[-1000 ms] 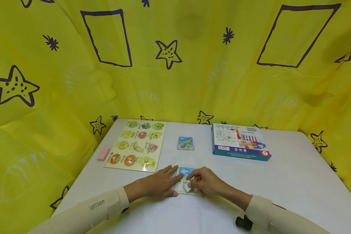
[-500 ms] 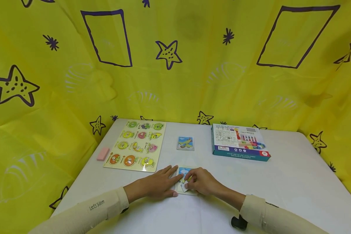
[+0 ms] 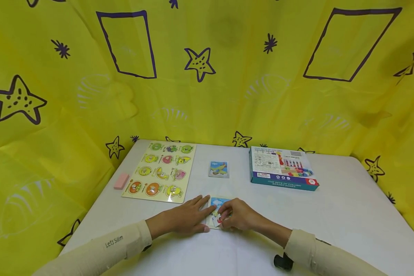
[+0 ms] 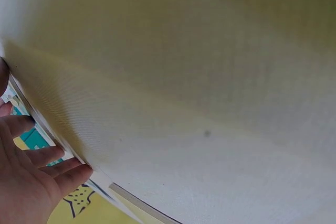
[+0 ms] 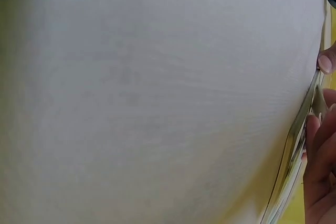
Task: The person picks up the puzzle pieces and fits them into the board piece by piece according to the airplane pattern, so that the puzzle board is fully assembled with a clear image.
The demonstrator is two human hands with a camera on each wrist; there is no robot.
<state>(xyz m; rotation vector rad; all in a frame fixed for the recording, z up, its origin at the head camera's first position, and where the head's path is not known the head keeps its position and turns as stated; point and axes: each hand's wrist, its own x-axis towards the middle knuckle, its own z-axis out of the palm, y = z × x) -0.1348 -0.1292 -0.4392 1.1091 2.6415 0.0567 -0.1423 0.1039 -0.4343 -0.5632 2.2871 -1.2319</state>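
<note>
A small jigsaw puzzle board (image 3: 219,201), with blue sky and clouds on its upper part, lies on the white table near the front. My left hand (image 3: 189,216) rests along its left side, fingers stretched out and one fingertip on the picture. Over the board's lower right, my right hand (image 3: 240,216) pinches a small white puzzle piece (image 3: 215,220) that stands tilted; a spot of red shows by the fingertips. That hand hides much of the picture. In the left wrist view the left hand (image 4: 31,174) shows straight fingers. The right wrist view catches the right hand (image 5: 321,156) at its edge.
Behind the board lies a small card (image 3: 219,169) with an airplane picture. A fruit puzzle board (image 3: 167,182) and a pink block (image 3: 121,181) are at the left. A flat bead-set box (image 3: 283,168) lies at the back right, before a yellow curtain (image 3: 227,103).
The puzzle piece in my right hand has shifted slightly left and tilted differently, now with red showing beside the fingertips. My left hand has stayed in place.
</note>
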